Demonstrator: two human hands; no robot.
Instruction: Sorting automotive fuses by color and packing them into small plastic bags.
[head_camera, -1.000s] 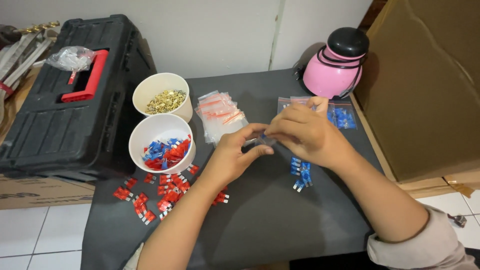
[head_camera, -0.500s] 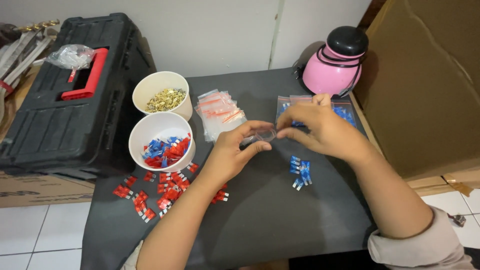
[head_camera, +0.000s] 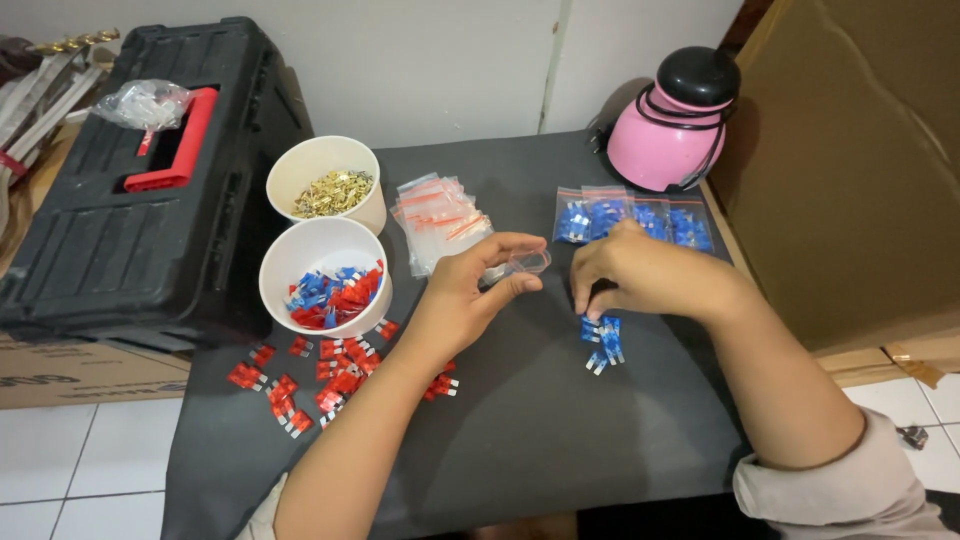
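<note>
My left hand (head_camera: 470, 290) holds a small clear plastic bag (head_camera: 522, 265) pinched open between thumb and fingers above the dark mat (head_camera: 520, 440). To its right, my right hand (head_camera: 640, 275) reaches down with its fingertips on a little pile of blue fuses (head_camera: 603, 340) lying on the mat. Whether a fuse is pinched in those fingers is hidden. Behind the right hand lie several filled bags of blue fuses (head_camera: 630, 218). A stack of empty clear bags (head_camera: 440, 220) sits behind the left hand.
A white bowl of mixed red and blue fuses (head_camera: 325, 275) and a white bowl of brass parts (head_camera: 325, 185) stand left. Loose red fuses (head_camera: 320, 380) are scattered on the mat. A black toolbox (head_camera: 130, 190), a pink round container (head_camera: 670, 125) and a cardboard box (head_camera: 860, 160) border it.
My hands have come apart. The right hand moved down and right from the bag to the blue fuse pile; the left hand keeps the clear bag.
</note>
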